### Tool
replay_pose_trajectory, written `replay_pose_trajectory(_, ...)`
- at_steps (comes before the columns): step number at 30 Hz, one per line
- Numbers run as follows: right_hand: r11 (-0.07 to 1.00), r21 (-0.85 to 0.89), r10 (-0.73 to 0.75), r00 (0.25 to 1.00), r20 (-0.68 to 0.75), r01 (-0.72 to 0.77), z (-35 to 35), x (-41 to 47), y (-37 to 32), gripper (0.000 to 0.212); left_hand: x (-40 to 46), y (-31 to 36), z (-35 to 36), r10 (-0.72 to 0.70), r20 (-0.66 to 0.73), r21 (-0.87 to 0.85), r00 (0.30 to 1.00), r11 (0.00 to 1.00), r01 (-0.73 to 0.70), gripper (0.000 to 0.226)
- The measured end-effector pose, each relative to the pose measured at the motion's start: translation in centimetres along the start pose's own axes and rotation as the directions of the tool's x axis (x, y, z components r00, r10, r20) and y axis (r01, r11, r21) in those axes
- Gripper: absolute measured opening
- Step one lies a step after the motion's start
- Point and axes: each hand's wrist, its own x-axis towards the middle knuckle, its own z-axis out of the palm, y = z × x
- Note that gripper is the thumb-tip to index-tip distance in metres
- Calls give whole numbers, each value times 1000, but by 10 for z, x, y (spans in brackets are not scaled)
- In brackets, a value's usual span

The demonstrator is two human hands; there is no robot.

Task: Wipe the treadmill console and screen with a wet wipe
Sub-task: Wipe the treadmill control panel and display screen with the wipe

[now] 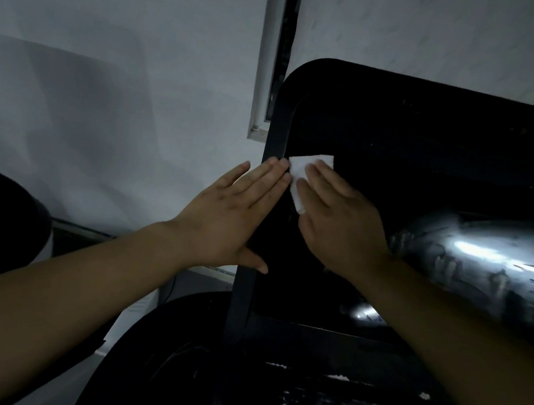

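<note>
The treadmill's black glossy screen (424, 158) fills the right half of the view, set in a dark rounded frame (276, 132). A small white wet wipe (301, 168) lies flat against the screen near its left edge. My right hand (338, 221) presses the wipe to the glass with straight fingers; most of the wipe is hidden under them. My left hand (229, 212) lies flat along the frame's left edge, fingers straight and thumb on the frame lower down. The console (354, 403) below the screen is dark with pale worn flecks.
A pale wall (107, 91) stands behind and to the left. A white window frame (265, 73) runs vertically above the screen's corner. A curved black treadmill part (149, 353) sits at lower left. A light is reflected in the screen (481, 250) at right.
</note>
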Motion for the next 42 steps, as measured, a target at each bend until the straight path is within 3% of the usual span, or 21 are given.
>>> replay_pose_trajectory(4, 999, -47, 8, 998, 55, -6, -9, -19, -19, 54, 0, 0, 0, -1, 5, 4, 1000, 1000, 1, 135)
replay_pose_trajectory(12, 991, 94, -102, 993, 54, 97, 2, -110, -63, 49, -1, -1, 1, 17, -18, 0, 1000, 1000, -17, 135)
replay_pose_trajectory(17, 998, -19, -63, 987, 149, 66, 8, -51, -18, 50, -1, 0, 0, 6, 2, 16, 1000, 1000, -6, 136)
replay_pose_trajectory(20, 990, -137, 20, 1000, 12, -18, 3, 9, 17, 43, -1, 1, -1, 0, 10, 13, 1000, 1000, 0, 136)
replay_pose_trajectory(22, 992, -100, 67, 994, -86, -76, -2, 30, 29, 41, 0, 1, 0, -1, 8, 2, 1000, 1000, 1, 137)
replay_pose_trajectory(26, 993, -111, 22, 999, -37, -26, 6, 5, 12, 43, 0, 0, 0, 0, -3, -15, 1000, 1000, 0, 136)
replay_pose_trajectory(35, 989, 60, -136, 989, 56, 133, 19, -144, -82, 41, 0, 0, 3, 19, -18, -14, 1000, 1000, -19, 136)
replay_pose_trajectory(38, 990, 54, -135, 990, 37, 133, 17, -135, -71, 38, -1, 1, 2, 19, -21, -10, 1000, 1000, -19, 135)
replay_pose_trajectory(42, 1000, 13, -27, 998, -55, 28, 17, -71, -26, 35, 0, 2, 0, 17, -15, -17, 1000, 1000, -17, 136)
